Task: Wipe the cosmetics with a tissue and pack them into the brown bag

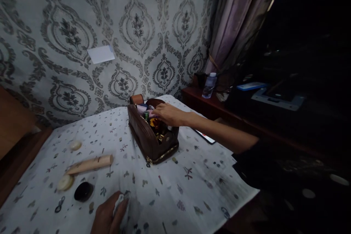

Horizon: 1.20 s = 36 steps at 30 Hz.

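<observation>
A brown leather-look cosmetic bag (pixel 142 137) stands unzipped on the patterned white sheet. Inside it are several small items, among them an amber-and-gold container (pixel 155 124), a green-capped one (pixel 146 116) and a pale pink tube (pixel 140 109). My right hand (pixel 170 114) reaches over the bag's right side, its fingers bent together at a pinkish item; what lies between them is hidden. At the bottom, my left hand (pixel 108 215) is closed round a crumpled white tissue (pixel 119 204). Left of it lie a black round jar (pixel 83 191) and a beige squeeze tube (pixel 90 164).
Two cream-coloured round pieces (pixel 65 182) (pixel 75 145) lie near the tube. A phone (pixel 206 137) rests beyond my right forearm. On the reddish-brown furniture (pixel 192 97) stands a clear bottle (pixel 209 86). Patterned wallpaper (pixel 137 25) rises behind the bed; a purple curtain (pixel 230 18) hangs right.
</observation>
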Available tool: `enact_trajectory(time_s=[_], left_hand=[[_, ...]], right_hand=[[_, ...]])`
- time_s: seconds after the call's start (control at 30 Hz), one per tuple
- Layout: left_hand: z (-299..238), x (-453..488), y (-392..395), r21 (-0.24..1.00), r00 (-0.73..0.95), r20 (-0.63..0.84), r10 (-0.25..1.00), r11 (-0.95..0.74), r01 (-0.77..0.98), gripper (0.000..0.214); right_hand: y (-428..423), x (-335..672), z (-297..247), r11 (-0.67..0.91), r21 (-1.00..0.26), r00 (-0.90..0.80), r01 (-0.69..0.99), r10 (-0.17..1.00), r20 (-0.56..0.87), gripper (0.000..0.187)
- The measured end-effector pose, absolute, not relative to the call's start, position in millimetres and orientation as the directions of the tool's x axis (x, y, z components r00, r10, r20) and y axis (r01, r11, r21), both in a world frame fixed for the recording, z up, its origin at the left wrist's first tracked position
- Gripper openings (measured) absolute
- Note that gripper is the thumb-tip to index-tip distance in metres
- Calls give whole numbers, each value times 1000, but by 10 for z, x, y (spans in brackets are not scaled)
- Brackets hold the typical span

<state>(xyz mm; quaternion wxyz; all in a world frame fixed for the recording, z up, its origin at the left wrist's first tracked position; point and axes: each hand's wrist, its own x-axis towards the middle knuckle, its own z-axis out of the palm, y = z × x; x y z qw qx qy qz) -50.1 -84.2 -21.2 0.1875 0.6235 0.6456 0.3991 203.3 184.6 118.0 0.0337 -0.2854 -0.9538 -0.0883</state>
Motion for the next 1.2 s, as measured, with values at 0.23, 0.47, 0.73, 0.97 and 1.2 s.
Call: enact_trajectory(time_s=[0.23, 0.47, 0.73, 0.97, 1.2], left_hand=[[-256, -625, -817, 690, -45, 245, 968, -141, 710, 44], [-136, -590, -774, 693, 6, 219, 976, -160, 703, 42], [122, -665, -786, 765, -212, 240, 947, -50, 642, 41], [387, -1240, -774, 773, -518, 341, 784, 79, 629, 37], [427, -1708, -658, 642, -545, 425, 723, 185, 745, 40]], right_hand=[[1817, 1972, 1218, 788, 297, -833, 539, 551, 51, 27], [1845, 1947, 1173, 809, 299, -853, 507, 520, 38, 29], [1502, 1707, 1104, 895, 110, -806, 432, 329, 492, 33], [725, 1119, 531, 966, -252, -865, 49, 167, 473, 36], [586, 562, -175, 852, -518, -837, 69, 333, 435, 28]])
